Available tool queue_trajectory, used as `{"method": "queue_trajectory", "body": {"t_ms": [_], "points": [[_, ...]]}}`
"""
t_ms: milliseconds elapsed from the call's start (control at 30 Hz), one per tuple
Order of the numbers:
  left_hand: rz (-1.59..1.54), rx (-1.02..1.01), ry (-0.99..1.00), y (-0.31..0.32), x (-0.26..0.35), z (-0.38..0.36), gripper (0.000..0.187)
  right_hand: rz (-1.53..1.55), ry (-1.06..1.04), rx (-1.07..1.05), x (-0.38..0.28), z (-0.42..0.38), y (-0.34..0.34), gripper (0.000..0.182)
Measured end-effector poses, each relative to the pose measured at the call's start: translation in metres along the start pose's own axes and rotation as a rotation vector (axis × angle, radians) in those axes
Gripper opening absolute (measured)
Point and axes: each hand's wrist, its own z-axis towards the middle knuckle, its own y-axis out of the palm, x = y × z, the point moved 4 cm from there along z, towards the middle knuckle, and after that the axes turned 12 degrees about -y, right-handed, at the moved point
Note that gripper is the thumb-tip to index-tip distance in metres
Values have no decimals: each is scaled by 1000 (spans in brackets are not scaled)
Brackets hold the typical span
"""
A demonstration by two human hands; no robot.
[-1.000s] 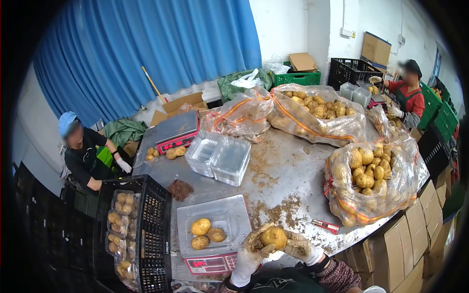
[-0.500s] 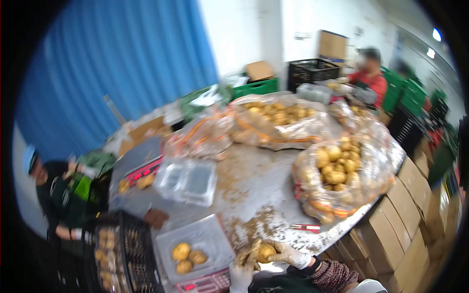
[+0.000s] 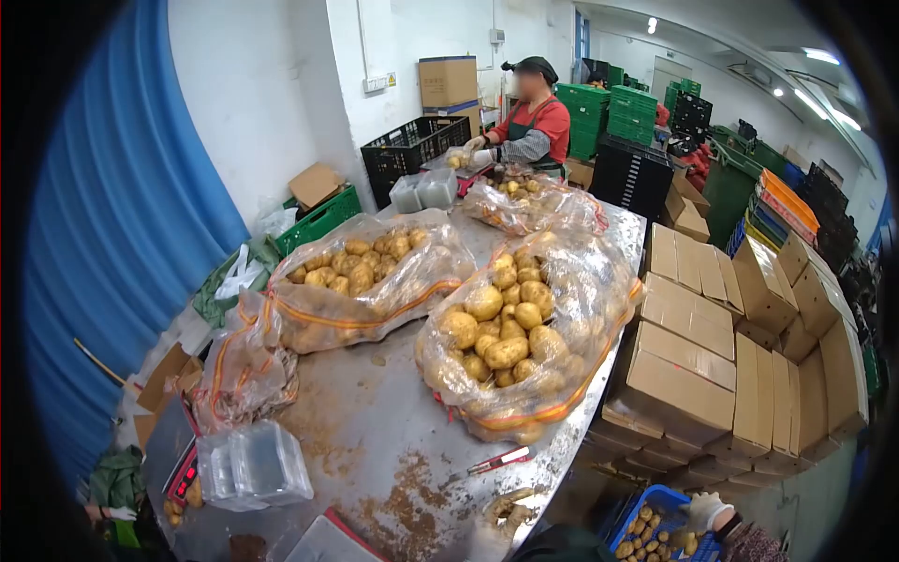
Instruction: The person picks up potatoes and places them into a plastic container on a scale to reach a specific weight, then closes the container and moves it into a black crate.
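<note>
Potato (image 3: pixel 691 543) — long axis seemingly upright in view — by right hand (image 3: pixel 706 512); left hand (image 3: pixel 499 526) blurred, both grips unclear

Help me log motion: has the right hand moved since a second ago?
Yes: the right hand went right, from the near edge of the metal table to the blue potato crate beside it.

At the near edge of the table (image 3: pixel 375 393), the left hand (image 3: pixel 506 521) was blurred and the scale (image 3: pixel 325 543) cut off below. Right of the table, the blue crate (image 3: pixel 667 499) was cropped, and whether the right hand (image 3: pixel 706 512) gripped anything was unclear
</note>
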Motion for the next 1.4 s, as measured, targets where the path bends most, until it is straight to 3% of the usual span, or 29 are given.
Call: {"method": "queue_trajectory", "body": {"t_ms": [33, 100, 167, 233, 267, 333, 433, 467, 567, 633, 667, 700, 733, 800, 867, 933, 967, 1000, 1033, 1133, 1167, 1233, 1300, 1333, 1367, 1400], "points": [[2, 1, 9, 1, 2, 5, 22, 5, -22, 46, -4, 4, -26, 56], [-35, -37, -42, 4, 6, 8, 22, 216, -305, 531, -22, 37, -96, 49], [-13, -10, -80, 2, 17, 4, 22, 116, -505, 786, -59, 73, -180, 41], [-217, 115, -116, -4, 19, -5, 21, -60, -605, 871, -87, 114, -250, 35], [-11, 187, -85, -10, 33, -12, 21, -187, -812, 1102, -109, 127, -290, 32], [99, 260, -82, -25, 40, -23, 22, -272, -702, 1132, -117, 197, -340, 29], [187, 447, -58, -36, 29, -39, 24, -392, -643, 947, -144, 275, -388, 27], [162, 554, -33, -41, 20, -46, 24, -451, -444, 692, -152, 303, -390, 19], [298, 687, 27, -57, -20, -59, 20, -659, -409, 579, -156, 354, -379, 23], [324, 689, -37, -59, -13, -65, 21, -473, -524, 506, -157, 328, -396, 33], [381, 635, -62, -55, 2, -63, 24, -164, -677, 622, -159, 304, -402, 46], [435, 581, -84, -51, 9, -62, 28, 124, -739, 624, -161, 282, -403, 55], [420, 601, -84, -53, 6, -58, 28, 391, -956, 583, -164, 269, -397, 57], [93, 449, -68, -52, -8, -43, 27, 895, -1048, 345, -187, 218, -367, 54], [-125, 435, 52, -40, 16, -34, 24, 995, -1004, 284, -222, 159, -338, 53], [-973, 120, -197, -39, 24, -19, 61, 1037, -1054, 236, -249, 147, -299, 52], [-882, 23, -30, -41, 27, -18, 63, 1107, -1112, 210, -262, 147, -274, 51], [-496, 146, 90, -43, 42, -23, 58, 1066, -1109, 199, -275, 147, -252, 51], [-100, 263, 197, -45, 55, -29, 57, 878, -1164, 329, -286, 151, -233, 54], [-341, 193, 105, -61, 27, -38, 52, 375, -1307, 639, -330, 120, -203, 51], [-356, 241, 112, -65, 17, -45, 52, 290, -1303, 736, -343, 105, -198, 39], [-489, 335, 6, -73, -12, -64, 51, 498, -1367, 698, -348, 119, -176, 24], [-453, 385, 28, -75, -12, -88, 51, 1015, -1117, 418, -352, 141, -152, 19], [-378, 502, 110, -75, -5, -101, 54, 909, -1128, 376, -361, 136, -148, 23], [-295, 608, 184, -77, -1, -114, 61, 992, -1114, 226, -365, 144, -128, 32], [-101, 669, 194, -85, -8, -125, 54, 987, -1162, 84, -377, 138, -117, 35]]}}
